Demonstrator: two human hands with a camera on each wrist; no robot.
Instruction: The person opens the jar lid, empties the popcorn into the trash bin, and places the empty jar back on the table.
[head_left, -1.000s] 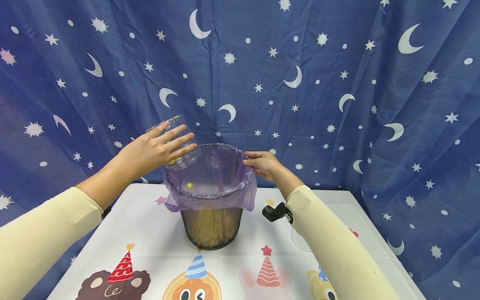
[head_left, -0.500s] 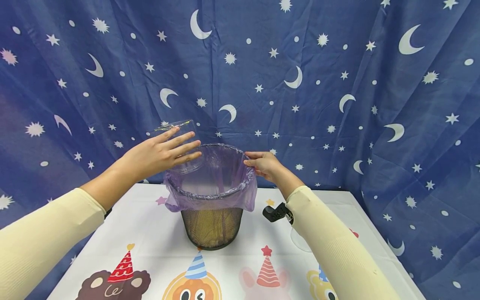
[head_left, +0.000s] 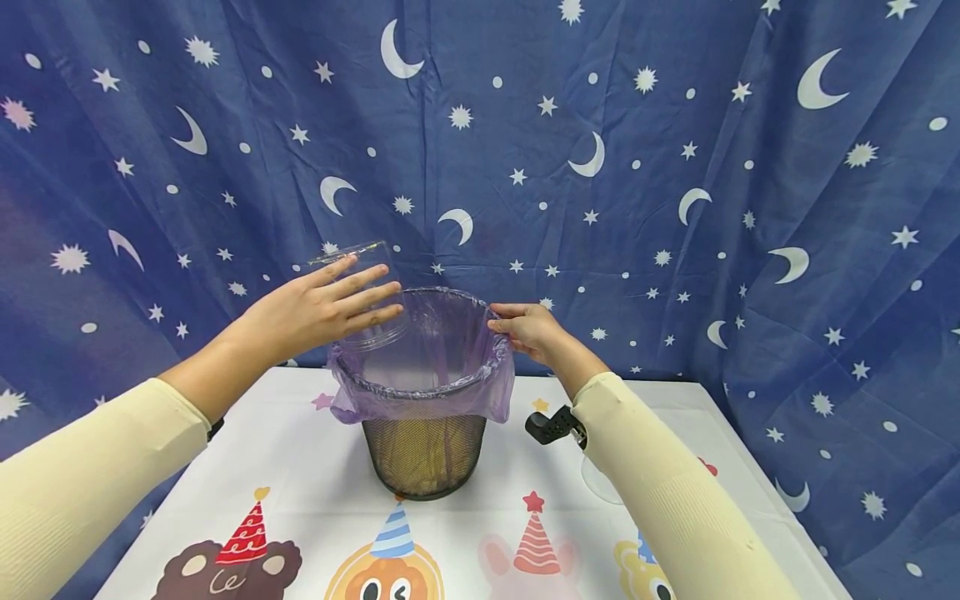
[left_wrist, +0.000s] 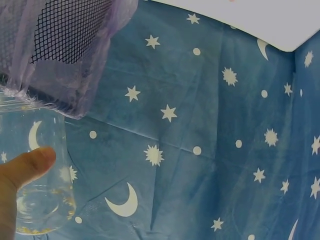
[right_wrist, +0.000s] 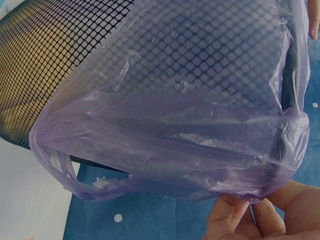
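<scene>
My left hand [head_left: 326,304] grips a clear jar [head_left: 371,260], tipped mouth-down over the left side of a black mesh wastebasket [head_left: 427,462]. In the left wrist view, the thumb lies along the jar wall, and a few yellow crumbs [left_wrist: 37,231] cling near the jar's base. A thin purple bin liner [head_left: 442,408] lines the wastebasket and is folded over its rim. Through the mesh a yellowish mass [right_wrist: 45,65] shows low inside. My right hand [head_left: 528,327] pinches liner and rim on the right side.
A clear round disc [head_left: 597,482] lies on the table, partly hidden by the right sleeve. The white tablecloth [head_left: 300,433] carries printed party animals. Behind the table hangs a blue curtain [head_left: 525,217] with moons and stars. A black camera mount [head_left: 551,425] sits at the right wrist.
The left hand has shifted slightly right and tipped the jar further over. Yellow bits seen in the jar and falling a second ago have left it, save a few crumbs. The right hand stays put.
</scene>
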